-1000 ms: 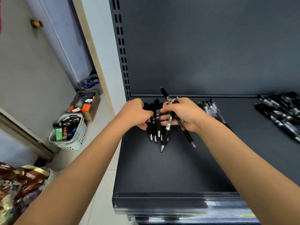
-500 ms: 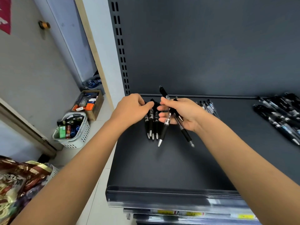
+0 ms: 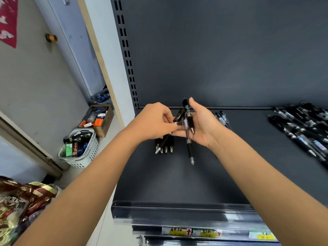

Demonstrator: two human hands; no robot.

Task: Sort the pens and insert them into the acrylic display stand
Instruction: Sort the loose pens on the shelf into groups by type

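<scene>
Head view, starting at your fingertips: the fingers of your left hand are curled, and together with the thumb they pinch one black pen. This pen slants, with its upper end near your right palm and its silver tip low on the left, above the shelf.

Your right hand is released, with the palm turned toward the left hand and the thumb pointing up. Its fingers are stretched out flat and two pens lie across them: a clear pen with a black grip, whose tip hangs below the hand, and a shorter dark pen just beside it (I cannot tell whether any finger presses on them).

Under both hands a row of black pens lies on the shelf, side by side, with the silver tips toward you. Behind your right wrist there is a small group of pens, partly hidden. Well apart, at the right end of the shelf, there is a large pile of pens.

A transparent rail runs along the front edge of the shelf, with price labels below it. On the floor at the left stand a white basket with bottles and a cardboard box. Shiny snack bags are in the lower left corner.
</scene>
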